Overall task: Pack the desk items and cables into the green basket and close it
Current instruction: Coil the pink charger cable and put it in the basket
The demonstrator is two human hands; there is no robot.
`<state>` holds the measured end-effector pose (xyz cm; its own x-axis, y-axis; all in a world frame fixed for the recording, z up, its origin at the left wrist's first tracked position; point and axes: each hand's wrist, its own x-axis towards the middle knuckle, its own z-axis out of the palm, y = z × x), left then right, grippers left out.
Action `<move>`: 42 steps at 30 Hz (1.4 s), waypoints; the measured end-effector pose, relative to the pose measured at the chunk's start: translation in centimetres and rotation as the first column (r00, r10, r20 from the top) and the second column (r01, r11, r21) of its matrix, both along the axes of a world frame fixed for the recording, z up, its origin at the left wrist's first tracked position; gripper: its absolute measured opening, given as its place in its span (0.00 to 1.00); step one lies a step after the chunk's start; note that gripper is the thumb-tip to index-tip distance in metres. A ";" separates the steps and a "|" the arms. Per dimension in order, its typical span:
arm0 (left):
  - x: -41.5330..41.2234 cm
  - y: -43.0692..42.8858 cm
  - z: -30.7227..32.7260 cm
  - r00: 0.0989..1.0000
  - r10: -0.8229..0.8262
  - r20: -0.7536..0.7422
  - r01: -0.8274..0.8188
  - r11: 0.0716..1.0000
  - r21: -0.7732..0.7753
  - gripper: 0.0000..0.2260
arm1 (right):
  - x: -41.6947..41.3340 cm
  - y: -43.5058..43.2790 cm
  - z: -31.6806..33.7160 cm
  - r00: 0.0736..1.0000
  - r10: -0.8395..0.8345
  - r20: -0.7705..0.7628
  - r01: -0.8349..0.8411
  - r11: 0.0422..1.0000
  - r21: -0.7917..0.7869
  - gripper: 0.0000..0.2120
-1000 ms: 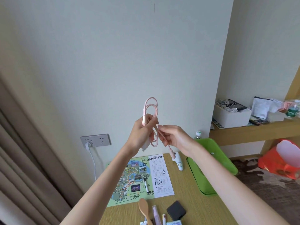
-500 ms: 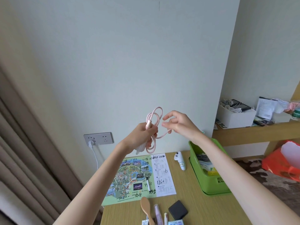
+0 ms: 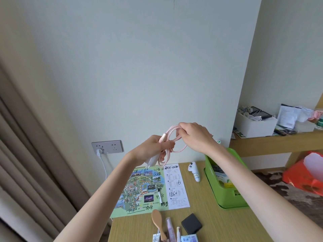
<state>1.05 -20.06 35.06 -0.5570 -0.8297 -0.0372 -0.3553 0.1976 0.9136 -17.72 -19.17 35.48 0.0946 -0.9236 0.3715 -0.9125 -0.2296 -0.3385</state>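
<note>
**A:** In the head view, where is the cable?

**B:** The pink cable (image 3: 180,148) is up in the air, coiled in loops between both hands. The left hand (image 3: 153,149) grips the gathered loops together with a white charger (image 3: 151,160), which hangs below its palm. The right hand (image 3: 195,135) is just to the right and a little higher, and its fingers curl over the top of the loop.

**A:** And the basket?

**B:** The green basket (image 3: 229,199) stands below and to the right of the right hand, partly under that forearm. It is open, its contents show, and it sits at the right edge of the desk (image 3: 209,224).

**A:** What room is there for moving?

**B:** There is open air between the hands and the desk. Below the left hand lies a map sheet (image 3: 145,187) with a marker (image 3: 160,196) on it. Below the right hand a white handheld device (image 3: 194,172) lies just left of the basket, not touching it. Nearer the person are a wooden brush (image 3: 157,222) and a black square (image 3: 191,226). The wall is behind the hands, with a socket (image 3: 106,146) left of the left hand. A shelf (image 3: 272,142) runs well off to the right.
</note>
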 end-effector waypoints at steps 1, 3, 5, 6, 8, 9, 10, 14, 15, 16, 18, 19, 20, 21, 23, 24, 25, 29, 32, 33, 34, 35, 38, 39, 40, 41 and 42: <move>0.2 0.0 0.0 1.000 -0.012 -0.015 0.012 1.000 0.018 0.13 | 0.0 0.0 0.0 0.999 0.006 0.041 -0.007 0.999 0.032 0.15; 0.5 0.1 0.0 0.999 -0.047 -0.024 0.048 0.998 0.041 0.14 | -0.1 -0.2 -0.2 0.988 0.015 0.155 -0.025 0.998 0.064 0.16; 0.7 0.2 0.0 0.998 -0.059 -0.027 0.061 0.997 0.047 0.15 | -0.2 -0.2 -0.3 0.964 0.028 0.264 -0.049 0.996 0.075 0.17; 0.7 0.2 0.0 0.998 -0.043 -0.040 0.045 0.998 0.049 0.14 | -0.4 -0.1 -0.1 0.950 0.045 0.310 -0.077 0.993 0.091 0.17; 0.8 0.0 -0.1 0.998 0.019 -0.055 -0.017 0.999 0.038 0.12 | -1.0 0.3 0.4 0.921 0.090 0.378 -0.159 0.975 0.156 0.15; 1.0 -0.2 -0.2 0.998 0.047 -0.039 -0.046 0.999 0.018 0.12 | -1.1 0.5 0.6 0.912 0.119 0.394 -0.210 0.958 0.196 0.13; 1.1 -0.4 -0.2 0.998 0.069 -0.006 -0.069 0.998 -0.008 0.12 | -1.2 0.6 0.9 0.909 0.155 0.387 -0.255 0.941 0.222 0.09; 1.1 -0.7 -0.4 0.983 0.066 0.169 -0.060 0.997 -0.043 0.09 | -0.3 0.7 2.2 0.911 0.274 0.310 -0.324 0.938 0.122 0.09; 0.9 -0.6 -0.4 0.981 0.033 0.191 -0.029 0.999 -0.024 0.09 | 0.1 0.7 2.4 0.903 0.295 0.311 -0.339 0.936 0.094 0.09; 0.6 -0.5 -0.4 0.979 -0.006 0.205 0.006 1.000 0.001 0.08 | 0.5 0.6 2.6 0.898 0.320 0.303 -0.355 0.932 0.067 0.09; 0.2 -0.2 -0.2 0.971 -0.080 0.226 0.072 0.996 0.045 0.08 | 1.1 0.6 2.8 0.891 0.367 0.266 -0.388 0.921 0.029 0.08; 0.1 0.0 -0.1 0.966 -0.109 0.233 0.099 0.994 0.055 0.08 | 1.2 0.6 2.8 0.886 0.380 0.265 -0.401 0.915 0.029 0.08; 0.0 0.1 0.1 0.962 -0.135 0.237 0.125 0.991 0.057 0.08 | 1.2 0.6 2.8 0.881 0.383 0.277 -0.411 0.910 0.048 0.07; 0.1 0.2 0.2 0.956 -0.161 0.243 0.152 0.987 0.055 0.09 | 1.0 0.6 2.8 0.879 0.377 0.293 -0.418 0.904 0.093 0.08; 0.4 0.4 0.5 0.938 -0.215 0.271 0.211 0.976 0.046 0.08 | 0.5 0.8 3.0 0.867 0.361 0.343 -0.451 0.862 0.232 0.08; 0.5 0.5 0.5 0.929 -0.237 0.284 0.235 0.971 0.041 0.08 | 0.3 0.9 3.1 0.856 0.357 0.374 -0.472 0.834 0.285 0.07; 0.6 0.6 0.5 0.926 -0.247 0.284 0.246 0.968 0.038 0.08 | 0.1 0.9 3.1 0.846 0.354 0.399 -0.487 0.818 0.307 0.05; 0.7 0.6 0.2 0.961 -0.207 0.182 0.199 0.978 0.062 0.09 | -0.2 1.2 3.3 0.843 0.337 0.419 -0.471 0.838 0.276 0.05; 1.1 0.4 0.3 0.976 -0.211 0.062 0.200 0.968 0.149 0.15 | -0.3 1.0 3.3 0.844 0.309 0.439 -0.449 0.855 0.261 0.08; 1.2 0.3 0.3 0.977 -0.211 0.026 0.202 0.962 0.182 0.18 | -0.3 0.9 3.3 0.845 0.302 0.442 -0.441 0.861 0.254 0.08; 1.2 0.2 0.4 0.978 -0.207 0.013 0.201 0.961 0.190 0.19 | -0.3 0.9 3.4 0.845 0.297 0.445 -0.435 0.866 0.248 0.09; 1.2 0.2 0.4 0.980 -0.198 0.034 0.190 0.969 0.159 0.17 | -0.3 0.9 3.5 0.845 0.294 0.447 -0.431 0.869 0.242 0.09; 0.7 0.2 0.0 0.977 -0.108 0.182 0.118 0.992 -0.049 0.12 | 0.0 1.0 3.8 0.850 0.317 0.420 -0.439 0.868 0.232 0.09; 0.6 0.1 -0.1 0.974 -0.081 0.210 0.103 0.990 -0.097 0.11 | 0.1 0.9 3.9 0.861 0.329 0.388 -0.436 0.870 0.229 0.09; 0.6 0.0 -0.2 0.972 -0.067 0.224 0.097 0.988 -0.124 0.10 | 0.2 0.8 4.1 0.877 0.336 0.344 -0.424 0.877 0.225 0.09; 0.6 -0.1 -0.2 0.970 -0.065 0.234 0.099 0.985 -0.138 0.09 | 0.3 0.7 4.2 0.893 0.337 0.297 -0.407 0.888 0.216 0.08; 0.7 -0.2 -0.2 0.967 -0.068 0.247 0.107 0.983 -0.149 0.09 | 0.3 0.6 4.3 0.905 0.338 0.256 -0.392 0.898 0.199 0.07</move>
<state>1.73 -20.21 34.89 -0.6186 -0.7842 -0.0497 -0.5347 0.3737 0.7579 -17.44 -18.57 39.81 0.3873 -0.9017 0.1921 -0.6812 -0.4202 -0.5995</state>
